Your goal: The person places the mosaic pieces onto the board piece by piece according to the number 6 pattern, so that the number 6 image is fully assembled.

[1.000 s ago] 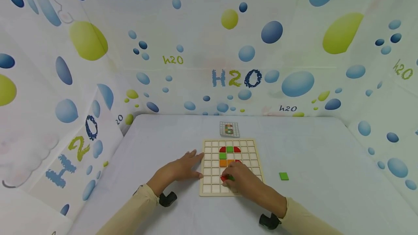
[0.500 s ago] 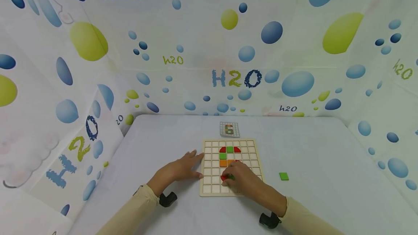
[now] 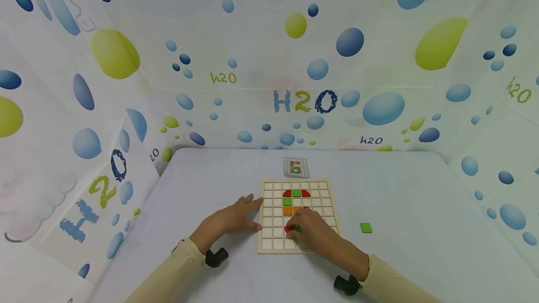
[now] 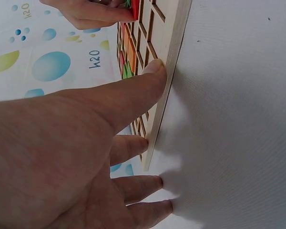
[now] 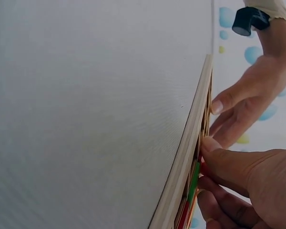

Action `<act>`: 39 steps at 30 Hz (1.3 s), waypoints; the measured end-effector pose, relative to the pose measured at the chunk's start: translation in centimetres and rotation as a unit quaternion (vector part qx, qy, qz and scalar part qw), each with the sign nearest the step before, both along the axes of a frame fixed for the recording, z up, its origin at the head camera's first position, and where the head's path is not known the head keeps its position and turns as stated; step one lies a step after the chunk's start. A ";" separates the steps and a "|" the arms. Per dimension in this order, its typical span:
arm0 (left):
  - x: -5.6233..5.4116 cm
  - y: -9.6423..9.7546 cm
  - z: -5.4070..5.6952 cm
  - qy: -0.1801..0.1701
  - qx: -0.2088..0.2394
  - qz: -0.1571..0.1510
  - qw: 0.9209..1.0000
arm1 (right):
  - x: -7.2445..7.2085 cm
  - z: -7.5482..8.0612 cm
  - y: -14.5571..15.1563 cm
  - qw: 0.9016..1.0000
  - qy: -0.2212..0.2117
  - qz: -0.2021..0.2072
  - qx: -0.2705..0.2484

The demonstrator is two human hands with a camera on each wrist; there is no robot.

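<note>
A wooden grid board (image 3: 267, 243) lies on the white table. My left hand (image 3: 233, 215) has its fingers spread, with thumb and index tips on the board's left edge, as the left wrist view shows. My right hand (image 3: 316, 230) is low over the board's near half, its thumb and fingers pinching a red rounded tile (image 3: 287, 229) in a grid cell. A green tile (image 3: 297, 228) shows beneath those fingers, partly hidden. Farther up the grid sit red rounded tiles (image 3: 287, 193), green squares (image 3: 296, 193) and orange squares (image 3: 288, 211). The right hand covers part of the lower right cells.
A loose green square tile (image 3: 366, 227) lies on the table right of the board. Behind the board is a small card (image 3: 290, 172) printed with a coloured grid pattern. Patterned cloth walls (image 3: 252, 60) enclose the table at the back and sides.
</note>
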State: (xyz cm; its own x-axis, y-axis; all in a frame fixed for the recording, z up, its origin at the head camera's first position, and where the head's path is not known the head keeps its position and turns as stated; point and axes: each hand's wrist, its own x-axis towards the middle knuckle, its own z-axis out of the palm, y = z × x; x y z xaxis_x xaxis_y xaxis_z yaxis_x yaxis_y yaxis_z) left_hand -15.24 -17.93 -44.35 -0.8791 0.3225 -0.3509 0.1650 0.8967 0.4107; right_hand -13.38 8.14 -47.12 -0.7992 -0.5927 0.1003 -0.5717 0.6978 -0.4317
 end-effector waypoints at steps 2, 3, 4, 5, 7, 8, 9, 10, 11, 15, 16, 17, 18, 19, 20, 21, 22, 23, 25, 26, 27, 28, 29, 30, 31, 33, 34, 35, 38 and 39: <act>0.0 0.0 0.0 -0.001 0.002 0.000 1.000 | 0.0 0.0 0.0 1.000 0.004 -0.004 0.003; 0.1 0.0 0.1 -0.001 0.003 0.001 1.000 | 0.0 0.0 0.0 1.000 0.005 -0.004 0.001; 0.1 0.0 0.1 -0.001 0.003 0.002 1.000 | 0.0 0.0 0.0 1.000 0.005 -0.004 -0.001; 0.1 0.1 0.1 -0.001 0.003 0.003 1.000 | 0.0 0.0 0.0 1.000 0.006 -0.004 -0.004; 0.1 0.1 0.0 -0.001 0.002 0.005 1.000 | 0.0 0.0 0.1 1.000 0.006 -0.001 -0.010; 0.1 0.1 0.0 -0.001 0.002 0.006 1.000 | 0.0 0.0 0.1 1.000 0.005 0.001 -0.013; 0.1 0.1 0.0 -0.001 0.002 0.007 1.000 | 0.0 0.1 0.1 1.000 0.003 0.002 -0.016; 0.1 0.1 0.0 -0.001 0.003 0.007 1.000 | 0.0 0.1 0.1 1.000 0.003 0.002 -0.014; 0.1 0.1 0.0 -0.001 0.004 0.008 1.000 | 0.0 0.1 0.1 1.000 0.003 0.001 -0.013; 0.1 0.1 0.0 -0.002 0.005 0.008 1.000 | 0.0 0.1 0.1 1.000 0.001 -0.002 -0.007; 0.0 0.1 0.0 -0.003 0.004 0.008 1.000 | 0.0 0.1 0.2 1.000 0.001 -0.001 -0.007; 0.0 0.1 0.0 -0.003 0.004 0.008 1.000 | 0.1 0.1 0.2 1.000 0.000 -0.001 -0.007; 0.0 0.1 0.0 -0.003 0.002 0.007 1.000 | 0.1 0.2 0.2 1.000 0.000 -0.001 -0.007; 0.0 0.1 0.0 -0.003 0.001 0.007 1.000 | 0.1 0.2 0.2 1.000 0.000 -0.001 -0.006; -0.1 0.2 0.1 -0.003 0.001 0.007 1.000 | 0.1 0.2 0.2 1.000 -0.002 -0.002 -0.005; -0.1 0.2 0.0 -0.003 0.001 0.007 1.000 | 0.1 0.2 0.2 1.000 -0.004 -0.004 -0.004; -0.1 0.2 0.1 -0.004 0.000 0.008 1.000 | 0.1 0.3 0.2 1.000 -0.006 -0.006 -0.002; 0.0 0.2 0.1 -0.004 0.001 0.009 1.000 | 0.0 0.3 0.3 1.000 -0.007 -0.010 0.001; 0.0 0.2 0.1 -0.004 0.003 0.011 1.000 | 0.0 0.4 0.4 1.000 -0.011 -0.017 0.000; 0.0 0.2 0.1 -0.004 0.003 0.012 1.000 | -0.1 0.4 0.6 1.000 -0.011 -0.019 -0.004; 0.1 0.2 0.1 -0.004 0.003 0.012 1.000 | -0.1 0.5 0.8 1.000 -0.010 -0.024 -0.008; 0.1 0.2 0.1 -0.004 0.003 0.013 1.000 | -0.2 0.6 1.0 1.000 -0.008 -0.027 -0.009; 0.1 0.2 0.1 -0.003 0.003 0.013 1.000 | -0.3 0.7 1.2 0.999 -0.008 -0.032 -0.010; 0.1 0.2 0.1 -0.002 0.003 0.012 1.000 | -0.4 0.8 1.5 0.999 -0.009 -0.039 -0.013; 0.2 0.2 0.2 -0.002 0.003 0.012 1.000 | -0.4 1.0 1.8 0.999 -0.012 -0.048 -0.015; 0.2 0.2 0.2 -0.001 0.003 0.010 1.000 | -0.6 1.2 2.5 0.997 -0.027 -0.076 -0.016; 0.1 0.2 0.2 -0.001 0.004 0.010 1.000 | -0.7 1.4 2.9 0.995 -0.036 -0.091 -0.017; 0.1 0.2 0.3 -0.001 0.004 0.010 1.000 | -0.8 1.6 3.3 0.993 -0.044 -0.105 -0.021; 0.1 0.2 0.2 -0.001 0.004 0.009 1.000 | -1.1 2.2 4.7 0.988 -0.053 -0.137 -0.036; 0.0 0.2 0.1 -0.001 0.004 0.009 1.000 | -1.2 2.3 5.3 0.988 -0.048 -0.143 -0.040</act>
State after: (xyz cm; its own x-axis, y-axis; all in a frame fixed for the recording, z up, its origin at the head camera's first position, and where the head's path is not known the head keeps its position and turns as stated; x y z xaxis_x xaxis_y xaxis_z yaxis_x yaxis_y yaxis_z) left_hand -15.23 -17.69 -44.20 -0.8842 0.3090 -0.3504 0.1474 0.8962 0.4184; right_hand -14.54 13.47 -44.81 -0.9407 -0.3349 0.0531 -0.3102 0.7864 -0.5342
